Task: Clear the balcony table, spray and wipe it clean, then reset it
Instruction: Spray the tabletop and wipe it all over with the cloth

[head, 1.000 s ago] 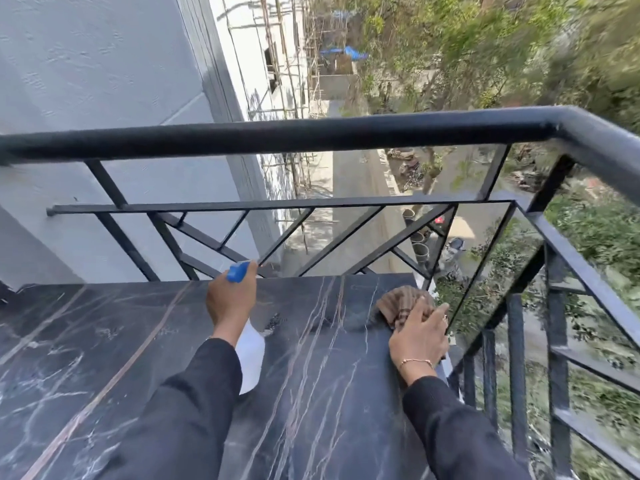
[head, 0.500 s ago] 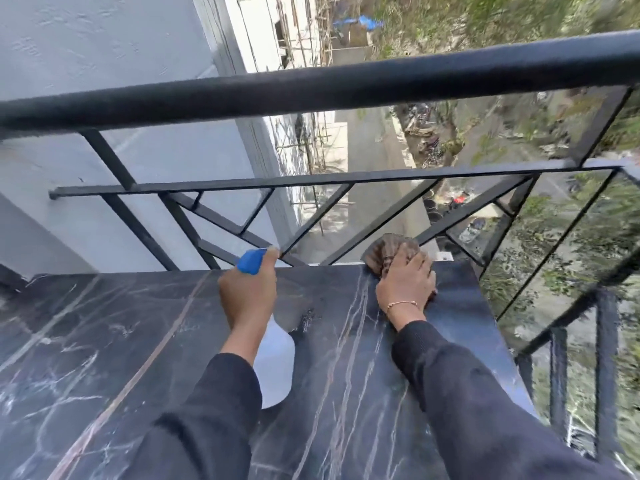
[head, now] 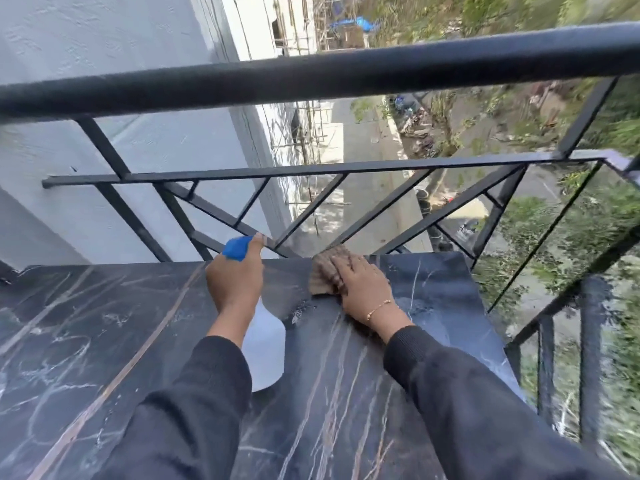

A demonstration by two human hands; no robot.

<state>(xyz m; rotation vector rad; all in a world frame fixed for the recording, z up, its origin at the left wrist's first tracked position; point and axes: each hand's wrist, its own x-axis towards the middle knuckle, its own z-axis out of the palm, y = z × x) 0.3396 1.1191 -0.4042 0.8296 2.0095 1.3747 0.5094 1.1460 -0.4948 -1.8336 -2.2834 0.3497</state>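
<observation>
The black marble table (head: 104, 341) fills the lower half of the view. My left hand (head: 235, 278) grips a white spray bottle (head: 265, 355) with a blue trigger head, held just above the tabletop near its far edge. To its right, my right hand (head: 363, 282) presses flat on a brown checked cloth (head: 325, 271) at the far edge of the table. A small dusty smear (head: 301, 311) lies between the two hands.
A black metal railing (head: 311, 74) runs right behind the table's far edge and along its right side. A grey wall (head: 86, 64) stands at the left. Beyond the rails is a drop to the street and trees.
My right hand has slid the cloth leftward along the far edge of the table, from the far right corner toward the middle. My left hand keeps holding the spray bottle in much the same place.
</observation>
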